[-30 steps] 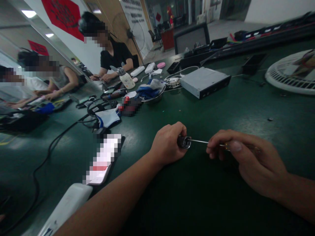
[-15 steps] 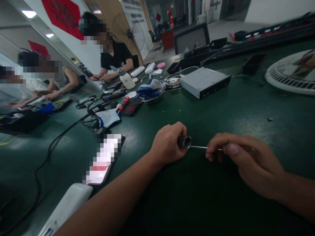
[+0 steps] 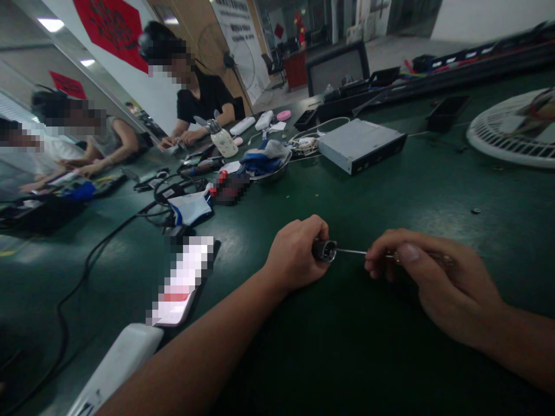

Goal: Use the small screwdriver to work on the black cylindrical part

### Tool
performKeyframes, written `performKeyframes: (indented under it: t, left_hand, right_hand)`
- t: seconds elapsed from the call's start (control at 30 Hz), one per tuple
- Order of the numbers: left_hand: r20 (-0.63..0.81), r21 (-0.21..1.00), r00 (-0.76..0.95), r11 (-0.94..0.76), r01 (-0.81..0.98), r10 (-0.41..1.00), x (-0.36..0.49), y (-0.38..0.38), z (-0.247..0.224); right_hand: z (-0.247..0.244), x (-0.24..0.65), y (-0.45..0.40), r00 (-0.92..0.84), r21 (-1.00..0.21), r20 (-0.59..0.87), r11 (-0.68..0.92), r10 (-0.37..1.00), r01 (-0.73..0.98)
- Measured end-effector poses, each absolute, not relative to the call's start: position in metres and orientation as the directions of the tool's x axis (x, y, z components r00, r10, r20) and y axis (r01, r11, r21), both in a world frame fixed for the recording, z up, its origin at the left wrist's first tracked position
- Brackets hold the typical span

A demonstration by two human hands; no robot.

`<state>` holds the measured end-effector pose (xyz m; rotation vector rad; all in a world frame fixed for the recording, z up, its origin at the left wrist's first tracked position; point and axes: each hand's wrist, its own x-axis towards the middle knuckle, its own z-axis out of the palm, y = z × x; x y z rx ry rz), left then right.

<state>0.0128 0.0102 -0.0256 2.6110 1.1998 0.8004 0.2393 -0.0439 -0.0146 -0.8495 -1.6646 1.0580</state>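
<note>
My left hand (image 3: 295, 254) is closed around a short dark cylindrical connector (image 3: 324, 251). Its open round end, with a metallic rim and what look like pins inside, faces right. My right hand (image 3: 437, 283) grips a thin screwdriver (image 3: 353, 251), whose translucent amber handle lies mostly hidden in the palm and fingers. The metal shaft points left, its tip at the connector's open end; whether it touches the rim or goes inside I cannot tell. Both hands are low over the dark green table (image 3: 347, 358).
Left of my forearm lie a phone (image 3: 184, 289) and a white device (image 3: 121, 364). Beyond are a cable (image 3: 87, 260), a bowl with blue-white cloth (image 3: 271, 164), a disc drive (image 3: 362, 144) and a white fan grille (image 3: 511, 130). Co-workers (image 3: 203, 92) sit at the far left.
The screwdriver's shaft tip has risen slightly at the connector's end, and my right hand has shifted a little. My left hand stays in place with the connector.
</note>
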Motion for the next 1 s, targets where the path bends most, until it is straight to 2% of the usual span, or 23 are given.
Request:
performKeyframes:
  t: [0.27,0.6,1.0]
  left_hand:
    - [0.396,0.346,0.540,-0.665,0.662,0.743,0.0136,0.0117,-0.0277]
    - [0.402,0.343,0.540,-0.669,0.660,0.739,0.0152,0.0132,-0.0285]
    - [0.394,0.353,0.545,-0.670,0.653,0.740,0.0146,0.0118,-0.0271]
  right_hand:
    - [-0.0177,0.2422,-0.0441,-0.309,-0.920,0.363,0.392,0.879,0.032]
    - [-0.0188,0.2440,-0.0411,-0.415,-0.914,0.374,0.406,0.829,-0.011]
    - [-0.0164,0.2410,-0.0427,-0.311,-0.915,0.363,0.399,0.879,0.059]
